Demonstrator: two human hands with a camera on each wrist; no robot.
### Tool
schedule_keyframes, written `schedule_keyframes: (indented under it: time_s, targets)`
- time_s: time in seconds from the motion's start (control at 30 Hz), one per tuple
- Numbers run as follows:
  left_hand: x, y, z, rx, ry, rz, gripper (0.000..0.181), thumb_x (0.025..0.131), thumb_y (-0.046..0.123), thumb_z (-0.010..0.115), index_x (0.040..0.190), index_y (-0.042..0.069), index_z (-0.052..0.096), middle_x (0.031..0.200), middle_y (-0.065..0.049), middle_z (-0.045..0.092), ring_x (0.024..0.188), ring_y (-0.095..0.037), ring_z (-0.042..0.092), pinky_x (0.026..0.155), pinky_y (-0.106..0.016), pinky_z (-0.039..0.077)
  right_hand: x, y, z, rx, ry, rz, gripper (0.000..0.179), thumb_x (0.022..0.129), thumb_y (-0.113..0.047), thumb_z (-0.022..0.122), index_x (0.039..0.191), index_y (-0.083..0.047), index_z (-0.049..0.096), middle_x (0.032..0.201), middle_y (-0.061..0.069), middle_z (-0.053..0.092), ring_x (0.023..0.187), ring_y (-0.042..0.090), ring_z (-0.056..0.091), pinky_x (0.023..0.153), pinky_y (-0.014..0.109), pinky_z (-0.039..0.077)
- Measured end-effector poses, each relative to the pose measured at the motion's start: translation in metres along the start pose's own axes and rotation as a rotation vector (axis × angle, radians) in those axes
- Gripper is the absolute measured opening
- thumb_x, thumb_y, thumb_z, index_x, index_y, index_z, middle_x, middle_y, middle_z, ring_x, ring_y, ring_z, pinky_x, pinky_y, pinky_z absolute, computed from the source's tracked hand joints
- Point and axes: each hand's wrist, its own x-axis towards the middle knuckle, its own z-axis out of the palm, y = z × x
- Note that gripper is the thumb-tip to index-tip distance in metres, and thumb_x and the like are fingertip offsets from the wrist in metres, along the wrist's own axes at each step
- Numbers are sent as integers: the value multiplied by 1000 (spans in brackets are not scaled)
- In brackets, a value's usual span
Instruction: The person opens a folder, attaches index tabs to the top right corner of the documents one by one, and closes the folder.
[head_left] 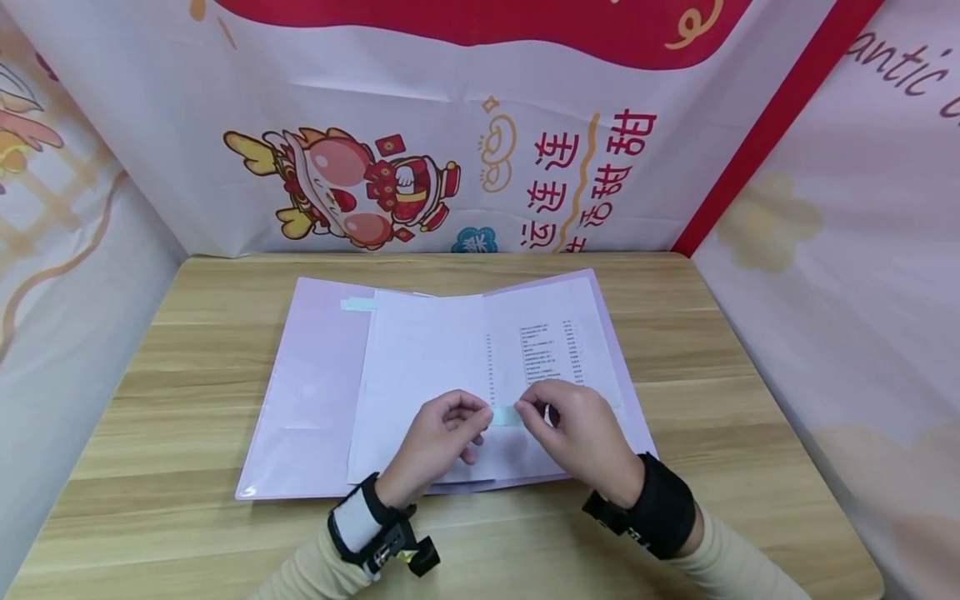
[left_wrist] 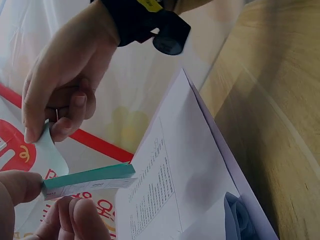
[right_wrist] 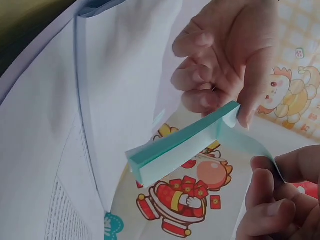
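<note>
A small pad of pale green sticky notes [right_wrist: 182, 135] is pinched at one end between the thumb and fingers of my left hand [head_left: 446, 429]. The top note [left_wrist: 54, 152] curls away from the pad, still joined near the left hand's end. My right hand [head_left: 577, 425] pinches that note's free end between thumb and forefinger. Both hands hover over the lower middle of an open booklet [head_left: 427, 358] of white pages, the right one printed with a table of small text [head_left: 547, 354]. The booklet lies inside a lavender folder [head_left: 300, 392].
Another pale green sticky note [head_left: 358, 304] juts out from the left page's upper edge. The folder lies on a wood-grain table [head_left: 180, 400]. Printed cloth [head_left: 390, 83] hangs behind the table and along both sides. Each wrist wears a black strap with a camera [head_left: 386, 542].
</note>
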Motion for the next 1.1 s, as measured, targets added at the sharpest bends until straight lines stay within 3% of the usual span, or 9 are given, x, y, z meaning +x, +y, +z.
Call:
schedule_keyframes:
  time_s: [0.17,0.27,0.4,0.47,0.57,0.63,0.83,1.1]
  targets:
    - [1,-2,1,93,-47,45,38,102,25,64,131,1,62,114,-16,64,87,-32,65,65,-33,58,1,-4,-4,50,-49,46,10,95,-12,72,86,-16,74,75,-12,59,62,4,47,55,23,43]
    - [1,-5,0,136,-85,64,44,107,33,55,141,4,58,131,-17,61,95,-34,65,75,-39,58,2,-6,-6,84,-74,71,12,96,-13,72,85,-17,74,74,-12,58,61,4,47,54,23,42]
    - [2,-8,-1,94,-146,75,47,113,30,33,146,3,54,142,-20,55,113,-33,61,86,-42,58,3,-8,-8,136,-119,99,13,97,-13,70,86,-18,74,73,-11,58,61,6,48,54,23,42]
    - [3,-9,-2,56,-174,72,46,112,20,30,147,1,52,141,-21,55,122,-31,56,87,-40,58,3,-9,-9,161,-139,109,13,98,-13,69,87,-18,74,74,-11,58,62,6,48,54,24,41]
    - [2,-11,-3,76,-205,75,45,103,4,37,144,1,56,139,-16,59,120,-29,57,87,-37,57,2,-11,-10,195,-154,114,14,99,-13,68,88,-18,74,73,-11,58,62,7,48,54,24,41]
    - [1,-13,-3,129,-237,113,44,99,-1,45,140,2,60,136,-14,62,120,-28,58,88,-33,57,2,-12,-11,215,-158,112,14,99,-13,68,87,-18,74,73,-11,58,63,7,48,55,24,41]
    - [-2,-21,-4,190,-316,223,29,95,7,70,123,0,69,122,-13,69,106,-24,69,86,-28,58,-1,-13,-14,247,-170,121,16,100,-12,66,86,-17,73,74,-11,58,65,7,50,57,24,41]
    - [-6,-22,0,227,-183,257,27,88,16,81,111,5,73,102,-6,74,81,-17,73,75,-30,61,-7,-11,-18,242,-150,142,14,99,-11,67,86,-13,74,75,-11,60,63,7,49,54,24,41]
